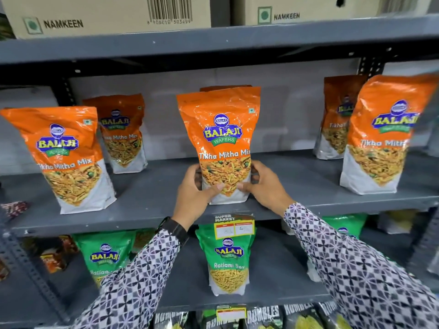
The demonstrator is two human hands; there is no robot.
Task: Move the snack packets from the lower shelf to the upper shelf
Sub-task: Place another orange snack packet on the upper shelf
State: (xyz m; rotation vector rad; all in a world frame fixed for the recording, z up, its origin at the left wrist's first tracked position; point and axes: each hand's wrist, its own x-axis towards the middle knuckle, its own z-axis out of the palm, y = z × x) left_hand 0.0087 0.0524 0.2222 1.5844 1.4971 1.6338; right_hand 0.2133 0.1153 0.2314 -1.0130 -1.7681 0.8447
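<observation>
two cardboard cartons printed "namkeen" sit on the top shelf, the left carton showing a barcode and the right carton partly cut off by the frame. a yellow price tag headed "super market" hangs from a shelf edge. at the bottom, dark "rumbles" packs stand in a row, beside another yellow tag.

orange packets: six, one mostly hidden behind the middle one
green packets: three in view
cardboard boxes: two
price tags: two
hands: two
</observation>
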